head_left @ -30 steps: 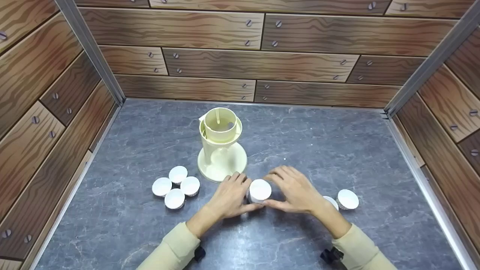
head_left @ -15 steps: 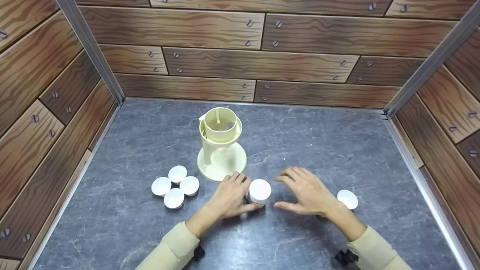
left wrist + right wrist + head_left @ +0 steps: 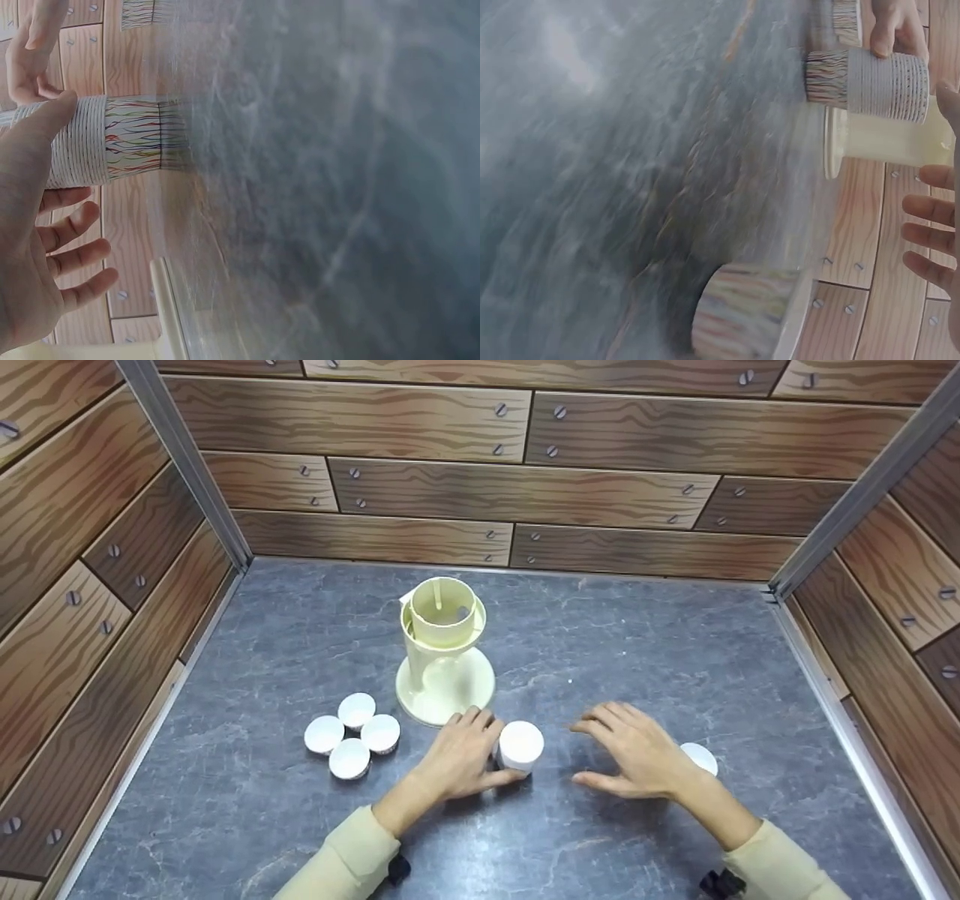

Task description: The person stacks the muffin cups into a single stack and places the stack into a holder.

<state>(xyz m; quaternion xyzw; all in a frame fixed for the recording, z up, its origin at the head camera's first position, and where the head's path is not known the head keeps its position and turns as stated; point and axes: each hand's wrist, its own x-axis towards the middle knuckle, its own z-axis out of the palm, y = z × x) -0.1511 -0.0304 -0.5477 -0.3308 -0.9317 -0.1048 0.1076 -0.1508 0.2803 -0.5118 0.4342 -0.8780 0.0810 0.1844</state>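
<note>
A stack of nested paper cups (image 3: pixel 520 744), with white rims above a bottom cup patterned in coloured wavy lines, stands upright on the grey table. My left hand (image 3: pixel 463 756) holds it from the left, thumb along the near side and fingers reaching round the far side. To the right of the stack my right hand (image 3: pixel 634 750) is apart from it, thumb and fingers spread with nothing between them. A single paper cup (image 3: pixel 700 757) shows partly behind my right wrist. In the right wrist view, a nearby cup (image 3: pixel 746 311) stands below the right hand (image 3: pixel 934 225).
Behind the left hand is a cream plastic stand (image 3: pixel 480 682) with a round base and an open tube (image 3: pixel 442 634) on top. Several paper cups (image 3: pixel 349 757) sit grouped at the left. Wood-patterned walls (image 3: pixel 420 487) enclose the table (image 3: pixel 675 652).
My right hand has let go of the cup stack and moved right, now covering one of the right-hand cups in the head view. The left hand has stayed at the stack.
</note>
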